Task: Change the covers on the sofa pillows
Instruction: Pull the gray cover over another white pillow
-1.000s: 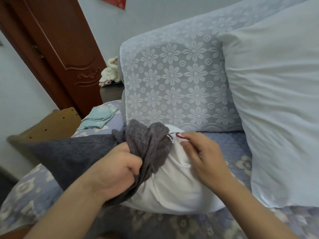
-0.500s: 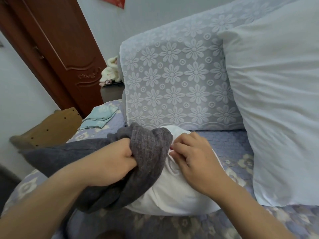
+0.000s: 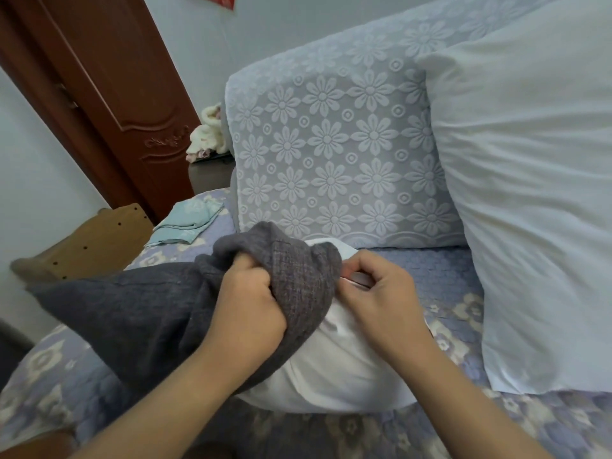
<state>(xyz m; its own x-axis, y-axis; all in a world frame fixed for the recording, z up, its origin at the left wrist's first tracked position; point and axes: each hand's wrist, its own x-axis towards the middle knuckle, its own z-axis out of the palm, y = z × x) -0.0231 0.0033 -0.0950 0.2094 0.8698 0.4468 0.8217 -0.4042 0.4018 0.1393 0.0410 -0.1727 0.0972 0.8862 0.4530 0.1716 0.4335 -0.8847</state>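
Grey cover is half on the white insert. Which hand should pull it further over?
Left, probably. The left hand already has a fistful of the grey cover at its bunched edge. The right hand pinches the white insert near the seam and looks better suited to steadying it.

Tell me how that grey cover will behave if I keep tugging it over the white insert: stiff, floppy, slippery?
Probably floppy: the grey cover bunches into soft folds where the left hand grips it. Its coarse weave suggests it will likely drag on the white insert rather than slide. The insert seems soft and dents near the right hand, so it may squash instead of resisting.
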